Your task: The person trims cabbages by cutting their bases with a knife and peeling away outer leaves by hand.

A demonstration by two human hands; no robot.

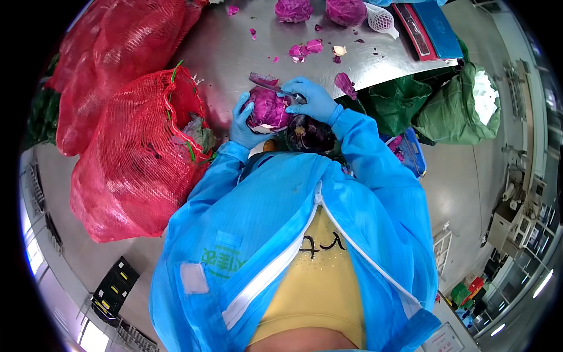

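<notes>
A red cabbage (268, 110) is held at the near edge of the metal table, its cut white base towards my body. My left hand (244, 124), in a blue glove, grips the cabbage from the left side with the thumb against it. My right hand (315, 101), also gloved in blue, is closed round a knife (272, 87), whose blade lies across the cabbage's far side. A loose purple leaf (264, 78) is just beyond the blade. Below my right hand, a dark container (311, 136) with leaf scraps is partly hidden by my sleeve.
Large red mesh sacks (138, 158) stand at the left. More red cabbages (346, 12), a white foam net (381, 21) and a blue folder-like item (433, 29) lie on the metal table (234, 41). Green sacks (460, 108) and a blue crate (415, 154) stand at the right.
</notes>
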